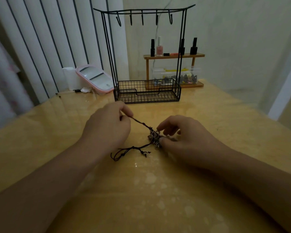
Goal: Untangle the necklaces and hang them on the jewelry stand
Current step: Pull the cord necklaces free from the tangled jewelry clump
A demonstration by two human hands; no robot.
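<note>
Glossy yellow table [208, 132] — left hand [107, 126], right hand [180, 137] fingers pinching tangled necklaces [154, 136].

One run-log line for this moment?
phase: untangling | left hand: pulls cord | right hand: pinches knot | stand hooks: bare

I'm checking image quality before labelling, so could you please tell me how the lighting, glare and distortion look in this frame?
Head view: dim, yellowish light; pale glare patches on the glossy table; wide-angle bending bows the jewelry stand and the forearms; the necklaces between the left hand and right hand are soft, so single strands are hard to tell apart.
</note>
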